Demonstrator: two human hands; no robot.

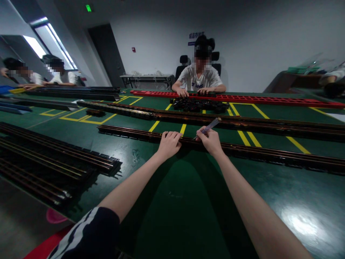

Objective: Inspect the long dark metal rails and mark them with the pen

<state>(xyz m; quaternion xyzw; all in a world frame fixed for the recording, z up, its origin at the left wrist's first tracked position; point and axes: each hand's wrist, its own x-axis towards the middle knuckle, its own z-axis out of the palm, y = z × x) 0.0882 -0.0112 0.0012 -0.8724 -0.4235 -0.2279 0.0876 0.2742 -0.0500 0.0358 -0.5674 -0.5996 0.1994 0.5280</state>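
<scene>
The right hand (210, 141) grips a tool (212, 124), leaning toward two o'clock, its tip at the dark rail (269, 154). The rail lies on the green worktop (175, 201), running from nine to three o'clock. The left hand (169, 144) rests on it, fingers bent; whether it grips, I cannot tell. More rails (54, 147) lie at nine o'clock, a co-worker (202, 77) sits at twelve.

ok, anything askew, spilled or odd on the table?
No visible spill or damage. Mild oddity: a short dark piece lies apart, left of centre in view, far shorter than the long strip under the left hand.
</scene>
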